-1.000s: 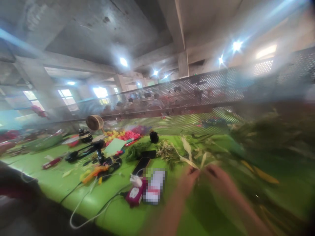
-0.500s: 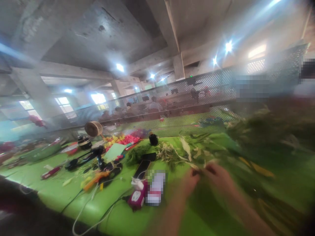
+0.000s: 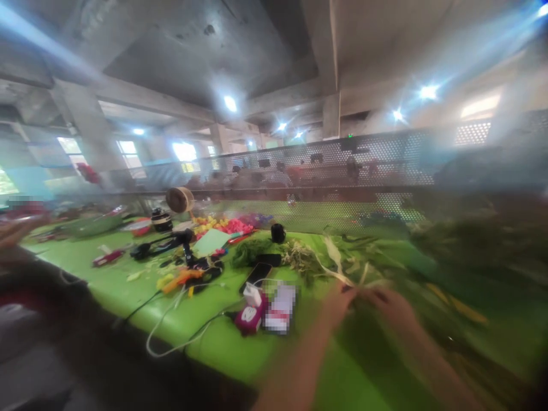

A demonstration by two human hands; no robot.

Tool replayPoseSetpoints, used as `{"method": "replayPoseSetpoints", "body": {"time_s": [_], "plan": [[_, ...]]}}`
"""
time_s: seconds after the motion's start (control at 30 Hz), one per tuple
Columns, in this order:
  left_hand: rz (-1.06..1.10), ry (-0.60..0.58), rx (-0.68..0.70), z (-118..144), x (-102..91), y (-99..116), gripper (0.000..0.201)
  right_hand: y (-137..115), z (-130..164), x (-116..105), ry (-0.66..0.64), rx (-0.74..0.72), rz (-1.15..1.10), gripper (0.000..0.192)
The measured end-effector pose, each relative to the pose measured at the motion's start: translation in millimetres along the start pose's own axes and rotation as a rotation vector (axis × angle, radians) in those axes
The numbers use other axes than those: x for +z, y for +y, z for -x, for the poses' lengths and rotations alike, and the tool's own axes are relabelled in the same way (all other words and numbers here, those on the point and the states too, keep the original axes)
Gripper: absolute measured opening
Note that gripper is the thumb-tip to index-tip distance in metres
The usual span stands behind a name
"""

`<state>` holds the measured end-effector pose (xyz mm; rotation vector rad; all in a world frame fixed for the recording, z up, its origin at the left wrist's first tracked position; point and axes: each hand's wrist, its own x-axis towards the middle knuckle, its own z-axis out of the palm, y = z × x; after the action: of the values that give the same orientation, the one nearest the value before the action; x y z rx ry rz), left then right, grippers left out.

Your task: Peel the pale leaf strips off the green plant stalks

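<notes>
My left hand (image 3: 338, 305) and my right hand (image 3: 391, 308) meet over the green table (image 3: 205, 337), fingertips together on a thin pale dried stem (image 3: 342, 279) that rises out of a heap of green and dried foliage (image 3: 368, 262). Both hands are blurred by motion; the fingers look pinched on the stem. A large blurred mass of greenery (image 3: 479, 240) fills the right side.
Left of my hands lie a phone (image 3: 256, 277), a magenta charger box (image 3: 249, 317), white and black cables (image 3: 171, 337), an orange tool (image 3: 180, 279), a black cup (image 3: 277, 233) and bright artificial flowers (image 3: 222, 225). A perforated metal screen (image 3: 342, 165) backs the table. Another person's hand (image 3: 15, 231) shows far left.
The view has swung a little to the right and down, so the table items sit further right. My hands stay together on the stem, slightly lower in the picture.
</notes>
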<state>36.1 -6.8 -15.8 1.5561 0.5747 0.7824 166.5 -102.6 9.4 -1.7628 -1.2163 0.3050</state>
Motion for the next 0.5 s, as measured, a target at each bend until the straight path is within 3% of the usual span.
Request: {"method": "replayPoseSetpoints", "body": {"time_s": [0.2,0.37,0.5], "plan": [[-0.041,0.04,0.027,5,14.7,6,0.028,7,22,6,0.063,-0.028,0.134,0.03],[-0.029,0.028,0.011,50,23.5,13,0.02,8,68,1,0.09,-0.007,0.194,0.032],[-0.013,0.029,-0.034,77,21.5,5,0.018,14,76,0,0.065,-0.017,0.185,0.029]]}}
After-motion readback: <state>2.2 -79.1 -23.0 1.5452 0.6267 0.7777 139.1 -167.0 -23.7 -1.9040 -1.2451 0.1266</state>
